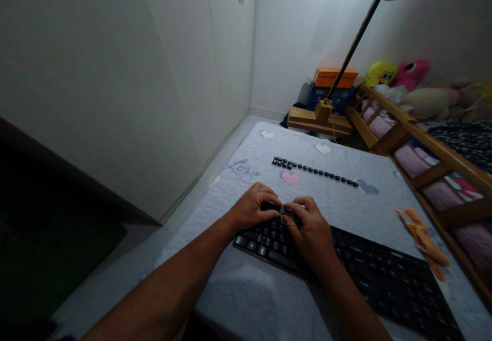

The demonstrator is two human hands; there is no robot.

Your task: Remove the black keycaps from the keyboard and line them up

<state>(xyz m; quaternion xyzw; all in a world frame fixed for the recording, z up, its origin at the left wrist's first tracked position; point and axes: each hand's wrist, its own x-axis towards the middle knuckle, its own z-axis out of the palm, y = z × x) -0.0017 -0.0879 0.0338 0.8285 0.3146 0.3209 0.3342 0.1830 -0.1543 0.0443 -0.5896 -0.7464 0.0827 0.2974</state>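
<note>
A black keyboard (388, 261) lies at a slant on the cloth-covered surface. Over its upper left part, both my hands meet with their fingertips close together. My left hand (257, 208) is closed, its thumb and fingers pinching at the keyboard's far edge. My right hand (313, 228) is closed too, its thumb and forefinger around a small, thin, light-coloured piece (282, 214) that looks like wire; its kind is not clear. What the left fingers hold is hidden. Beyond the hands, loose black keycaps (315, 171) stand in a long row, with a short second row at its left end.
A crumpled orange cloth (423, 238) lies right of the keyboard. The grey-blue cover (246, 146) has printed hearts. White cabinet doors (184, 75) rise on the left. On the right runs a wooden rail (434, 136); a wooden stand (321, 118) with a slanting pole is behind.
</note>
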